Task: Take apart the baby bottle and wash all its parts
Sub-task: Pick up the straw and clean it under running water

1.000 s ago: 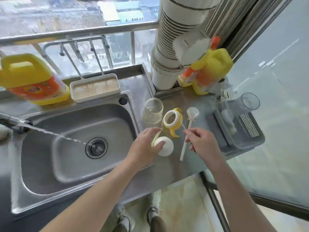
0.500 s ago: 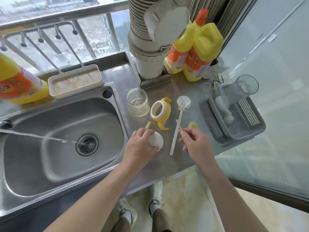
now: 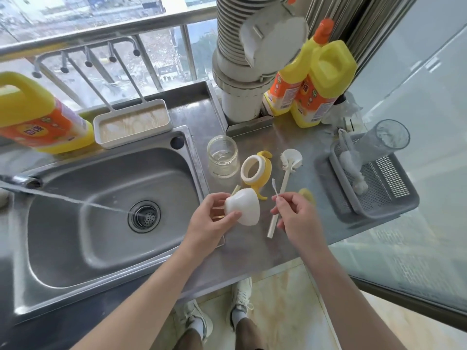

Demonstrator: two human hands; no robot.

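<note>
The steel sink (image 3: 75, 236) fills the left half of the frame, and a thin stream of water runs from the tap at the left edge to the drain. A grey basket (image 3: 384, 178) sits at right centre. At centre, just right of the sink, the clear bottle body (image 3: 222, 157) stands upright beside the yellow handled collar (image 3: 256, 170). Below them the left hand (image 3: 212, 221) grips the white cap (image 3: 243, 207), which is tipped on its side. The right hand (image 3: 295, 215) pinches a thin small brush (image 3: 275, 189) next to the long white brush (image 3: 284, 180), which lies on the counter (image 3: 252, 253).

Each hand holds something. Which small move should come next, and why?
Probably carry the white cap left under the running water: the left hand grips it over the counter, and the right hand pinches the small brush.
</note>
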